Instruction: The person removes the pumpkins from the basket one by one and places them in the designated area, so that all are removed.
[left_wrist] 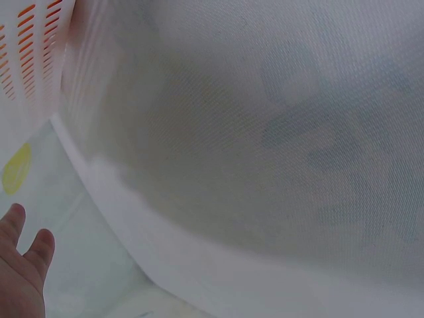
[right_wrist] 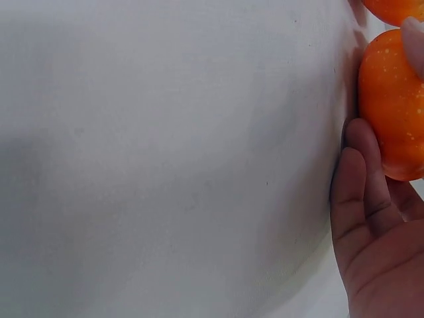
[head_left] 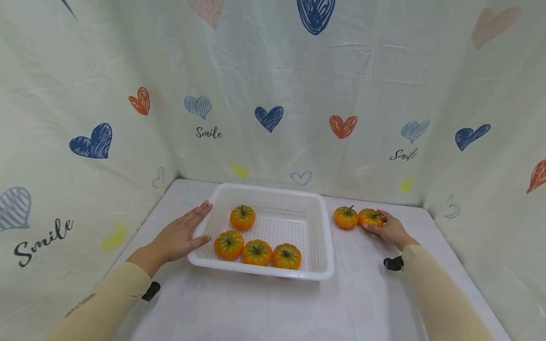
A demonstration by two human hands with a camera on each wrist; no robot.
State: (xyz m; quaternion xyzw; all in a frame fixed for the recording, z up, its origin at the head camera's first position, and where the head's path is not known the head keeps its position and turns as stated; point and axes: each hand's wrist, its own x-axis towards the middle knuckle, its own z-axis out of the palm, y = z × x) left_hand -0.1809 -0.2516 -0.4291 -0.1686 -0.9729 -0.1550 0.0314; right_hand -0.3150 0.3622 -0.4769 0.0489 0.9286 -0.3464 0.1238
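Observation:
Several small orange pumpkins [head_left: 256, 252] lie in a white plastic basket [head_left: 320, 222], one behind a front row. My left hand [head_left: 181, 235] is at the basket's left rim, its fingers extended; part of it shows at the lower left of the left wrist view. On the table to the right of the basket, my right hand [head_left: 389, 230] holds a pumpkin [head_left: 370, 217] between thumb and fingers. Another pumpkin [head_left: 346, 217] sits right beside that one, on its left. In the right wrist view the held pumpkin [right_wrist: 391, 109] is at the right edge, fingertips against its side.
A white cloth covers the table [head_left: 256, 308]. Behind and on both sides hangs a pale curtain [head_left: 273, 156] printed with hearts. Dark straps with small devices [head_left: 393, 263] are at both wrists.

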